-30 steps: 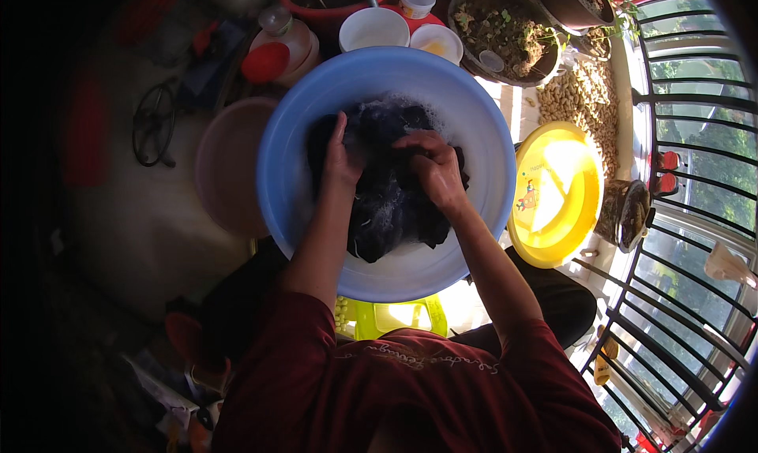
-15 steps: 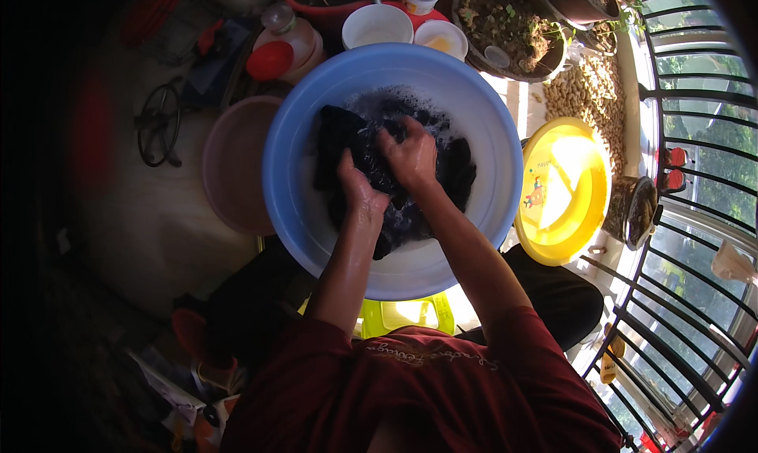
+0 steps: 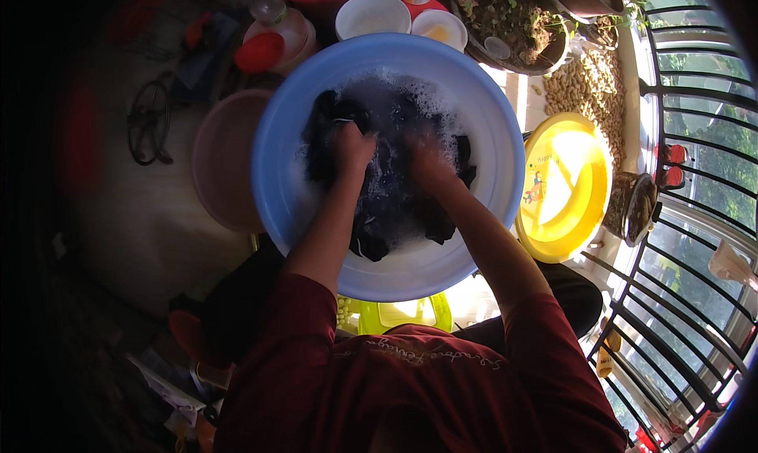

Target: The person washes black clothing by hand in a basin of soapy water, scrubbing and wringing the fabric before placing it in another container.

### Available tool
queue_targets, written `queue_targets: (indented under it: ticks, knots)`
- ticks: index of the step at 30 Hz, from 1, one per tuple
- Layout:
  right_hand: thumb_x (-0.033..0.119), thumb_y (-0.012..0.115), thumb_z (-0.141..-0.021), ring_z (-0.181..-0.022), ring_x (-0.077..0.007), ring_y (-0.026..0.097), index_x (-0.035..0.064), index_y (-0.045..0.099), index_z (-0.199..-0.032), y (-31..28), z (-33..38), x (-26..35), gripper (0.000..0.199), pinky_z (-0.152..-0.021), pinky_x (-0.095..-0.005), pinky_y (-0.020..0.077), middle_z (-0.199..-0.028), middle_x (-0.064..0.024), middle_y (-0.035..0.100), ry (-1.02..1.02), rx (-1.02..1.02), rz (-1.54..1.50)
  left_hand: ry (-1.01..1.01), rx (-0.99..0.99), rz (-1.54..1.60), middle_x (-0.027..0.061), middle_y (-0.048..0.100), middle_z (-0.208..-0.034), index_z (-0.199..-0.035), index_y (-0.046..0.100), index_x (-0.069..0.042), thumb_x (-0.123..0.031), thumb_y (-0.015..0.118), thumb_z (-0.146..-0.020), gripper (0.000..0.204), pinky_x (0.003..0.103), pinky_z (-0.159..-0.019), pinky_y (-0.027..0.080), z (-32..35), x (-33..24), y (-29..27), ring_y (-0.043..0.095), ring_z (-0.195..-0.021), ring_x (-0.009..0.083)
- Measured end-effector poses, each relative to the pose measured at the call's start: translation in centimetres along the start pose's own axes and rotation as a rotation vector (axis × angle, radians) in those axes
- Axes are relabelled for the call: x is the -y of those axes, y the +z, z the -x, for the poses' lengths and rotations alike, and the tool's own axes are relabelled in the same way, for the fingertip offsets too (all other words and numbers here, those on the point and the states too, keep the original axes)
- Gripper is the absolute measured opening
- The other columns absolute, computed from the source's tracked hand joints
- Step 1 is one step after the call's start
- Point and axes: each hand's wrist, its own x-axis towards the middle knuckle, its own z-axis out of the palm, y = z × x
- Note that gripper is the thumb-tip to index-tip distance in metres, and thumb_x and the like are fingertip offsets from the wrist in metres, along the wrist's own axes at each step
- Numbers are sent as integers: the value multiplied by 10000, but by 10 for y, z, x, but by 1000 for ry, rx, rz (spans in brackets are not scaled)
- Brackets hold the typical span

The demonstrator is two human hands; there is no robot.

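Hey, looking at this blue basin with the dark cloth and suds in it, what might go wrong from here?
Suds lie toward the far side of the blue basin, and a white bowl shows just beyond its rim, so a splash might land there. The yellow basin sits close on the right and could get bumped. The wet dark cloth might slip from the left hand or right hand.

1. Two to four o'clock: windows (image 3: 717,166) behind dark bars (image 3: 703,95) (the fisheye bends them), with green foliage (image 3: 703,69) outside.
2. One and five o'clock: sunlight falls brightly on the pale floor (image 3: 178,189).
3. Nine o'clock: floor lies in dim shadow, darkening toward the rim.
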Motion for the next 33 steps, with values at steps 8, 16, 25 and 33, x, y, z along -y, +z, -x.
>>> queue_targets:
  ticks: [8, 16, 25, 33]
  knots:
    - [15, 644, -610, -978, -309, 581, 112, 666, -1035, -136, 25, 107, 436, -842, -355, 483, -1118, -138, 510, -31, 11, -584, -458, 415, 1774, 97, 633, -1043, -1099, 585, -38, -431, 607, -867, 457, 371, -828, 504, 34, -26, -24, 626, -929, 210]
    - [360, 753, -700, -760, -336, 621, 142, 594, -1050, -92, 49, 134, 442, -630, -408, 523, -978, -130, 544, -62, -175, -341, -235, 291, 1725, 59, 579, -970, -1055, 576, -72, -512, 491, -870, 485, 317, -810, 462, 95, -64, -50, 572, -897, 194]
    - [369, 581, -855, -894, -354, 592, 120, 609, -995, -63, -19, 43, 286, -726, -452, 493, -1039, -126, 575, 375, -194, -183, -559, 223, 1634, 73, 640, -1025, -1042, 626, -35, -145, 606, -767, 297, 369, -887, 466, 67, -65, -39, 604, -971, 226]
    - [72, 534, -787, -1074, -375, 514, 148, 478, -1261, -17, 17, 26, 484, -845, -448, 478, -1218, -172, 489, 23, -25, 87, 267, 83, -66, 242, 609, -1007, -1048, 601, 15, -121, 643, -773, 310, 465, -797, 462, 12, 3, -24, 557, -941, 453]
